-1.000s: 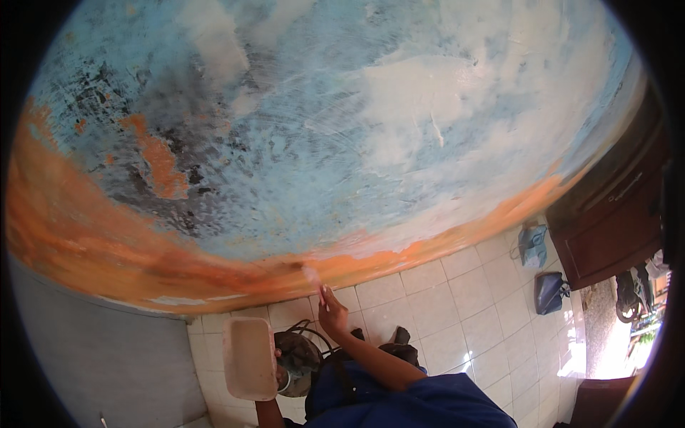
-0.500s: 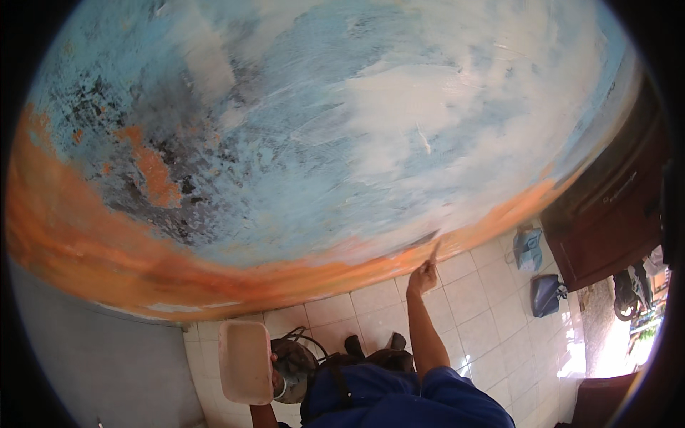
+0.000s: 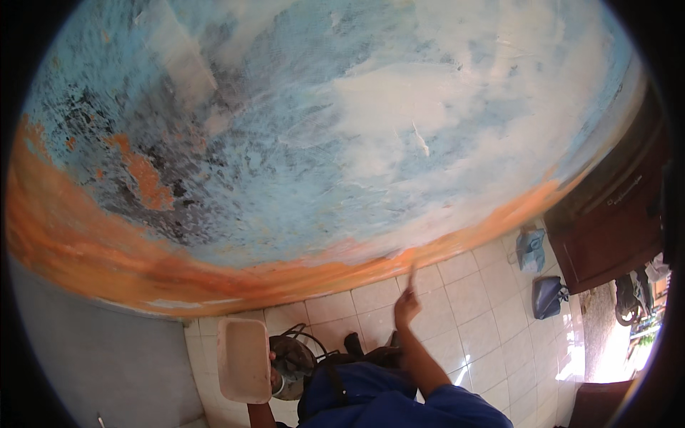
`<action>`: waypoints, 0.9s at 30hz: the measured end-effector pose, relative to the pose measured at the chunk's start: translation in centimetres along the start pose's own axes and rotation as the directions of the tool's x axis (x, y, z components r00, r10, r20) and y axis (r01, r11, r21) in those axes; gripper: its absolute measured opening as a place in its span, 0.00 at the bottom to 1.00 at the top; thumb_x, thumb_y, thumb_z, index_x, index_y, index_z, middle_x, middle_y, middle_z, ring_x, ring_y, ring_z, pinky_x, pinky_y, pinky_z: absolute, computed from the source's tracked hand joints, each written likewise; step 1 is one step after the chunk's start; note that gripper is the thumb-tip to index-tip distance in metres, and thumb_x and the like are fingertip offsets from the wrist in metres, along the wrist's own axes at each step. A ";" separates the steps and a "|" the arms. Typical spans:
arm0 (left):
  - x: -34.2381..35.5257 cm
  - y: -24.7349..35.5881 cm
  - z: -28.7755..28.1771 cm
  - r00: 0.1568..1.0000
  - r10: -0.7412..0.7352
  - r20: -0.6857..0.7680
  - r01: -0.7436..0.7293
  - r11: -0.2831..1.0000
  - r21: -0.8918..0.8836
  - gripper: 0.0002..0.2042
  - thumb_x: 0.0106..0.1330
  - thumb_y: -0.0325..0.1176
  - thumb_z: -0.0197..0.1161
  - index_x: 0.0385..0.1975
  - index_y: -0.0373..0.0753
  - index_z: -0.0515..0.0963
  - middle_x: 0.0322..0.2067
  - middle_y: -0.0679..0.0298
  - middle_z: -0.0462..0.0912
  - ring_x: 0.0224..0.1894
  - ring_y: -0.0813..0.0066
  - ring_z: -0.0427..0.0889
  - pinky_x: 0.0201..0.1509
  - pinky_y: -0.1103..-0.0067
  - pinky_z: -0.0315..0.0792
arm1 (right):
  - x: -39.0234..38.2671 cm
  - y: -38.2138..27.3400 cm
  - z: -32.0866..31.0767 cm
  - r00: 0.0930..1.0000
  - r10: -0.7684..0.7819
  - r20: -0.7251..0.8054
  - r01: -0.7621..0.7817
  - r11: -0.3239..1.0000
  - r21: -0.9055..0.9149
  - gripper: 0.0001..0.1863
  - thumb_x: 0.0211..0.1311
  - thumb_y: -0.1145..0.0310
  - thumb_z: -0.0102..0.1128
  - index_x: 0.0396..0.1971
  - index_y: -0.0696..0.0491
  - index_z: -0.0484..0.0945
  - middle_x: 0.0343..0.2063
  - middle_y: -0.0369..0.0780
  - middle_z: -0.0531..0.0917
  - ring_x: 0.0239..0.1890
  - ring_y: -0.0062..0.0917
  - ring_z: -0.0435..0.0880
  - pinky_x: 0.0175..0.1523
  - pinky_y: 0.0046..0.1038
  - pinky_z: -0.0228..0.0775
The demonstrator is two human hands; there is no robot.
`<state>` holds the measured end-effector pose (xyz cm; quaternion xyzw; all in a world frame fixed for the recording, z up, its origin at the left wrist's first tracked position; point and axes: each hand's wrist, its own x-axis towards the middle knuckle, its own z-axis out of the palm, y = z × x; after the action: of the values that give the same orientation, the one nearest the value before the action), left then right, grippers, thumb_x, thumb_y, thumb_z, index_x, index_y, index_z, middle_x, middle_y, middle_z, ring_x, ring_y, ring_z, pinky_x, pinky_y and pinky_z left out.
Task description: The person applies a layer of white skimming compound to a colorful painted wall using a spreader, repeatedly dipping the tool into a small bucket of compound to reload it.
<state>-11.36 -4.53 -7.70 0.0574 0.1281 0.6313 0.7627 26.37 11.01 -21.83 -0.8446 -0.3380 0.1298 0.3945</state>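
Note:
My right hand point(image 3: 405, 308) is raised toward the foot of a weathered wall point(image 3: 300, 143), gripping a thin scraper blade point(image 3: 412, 273) whose tip meets the orange band point(image 3: 307, 274) along the wall's base. The wall above is patchy blue, white and dark grey. My left hand point(image 3: 271, 364), mostly hidden, holds the edge of a flat pinkish rectangular board point(image 3: 244, 359) low in view. My blue sleeve and clothing fill the lower middle.
A dark round bucket point(image 3: 292, 360) with a wire handle stands on the pale tiled floor point(image 3: 471, 314) just right of the board. A brown wooden door point(image 3: 614, 221) is at right, with a blue bag point(image 3: 548, 296) and a pale blue object point(image 3: 531, 248) beside it.
My right hand swept the blade along the orange band from left to right, then drew back slightly lower. The board in my left hand stayed put.

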 end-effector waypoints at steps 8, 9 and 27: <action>0.9 -0.3 0.1 0.999 -0.039 0.002 0.039 0.999 0.015 0.33 0.63 0.48 0.52 0.59 0.30 0.54 0.51 0.36 0.63 0.32 0.43 0.78 0.32 0.61 0.78 | 9.8 1.5 4.5 0.988 0.031 -0.152 -0.031 1.000 0.004 0.16 0.61 0.68 0.50 0.46 0.59 0.76 0.16 0.50 0.77 0.15 0.34 0.74 0.22 0.35 0.63; 1.6 -0.4 0.3 0.998 -0.060 0.013 0.060 0.998 0.019 0.33 0.63 0.48 0.52 0.59 0.29 0.54 0.51 0.36 0.63 0.32 0.43 0.78 0.32 0.61 0.78 | 7.7 1.2 6.2 0.948 -0.151 -0.281 0.164 0.986 0.021 0.18 0.62 0.66 0.50 0.50 0.57 0.74 0.12 0.49 0.73 0.12 0.34 0.70 0.19 0.34 0.59; 1.3 -1.3 0.9 0.996 -0.088 0.012 0.088 0.995 -0.049 0.33 0.63 0.48 0.53 0.59 0.29 0.53 0.52 0.34 0.62 0.34 0.40 0.78 0.33 0.59 0.79 | 10.1 -1.8 2.1 0.915 0.120 -0.385 -0.005 0.958 0.287 0.15 0.63 0.65 0.50 0.41 0.60 0.78 0.20 0.51 0.79 0.22 0.39 0.78 0.29 0.37 0.67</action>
<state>-9.70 -3.45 -7.30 0.0360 0.1113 0.5997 0.7917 31.95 19.80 -21.34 -0.7994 -0.2011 0.0141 0.5659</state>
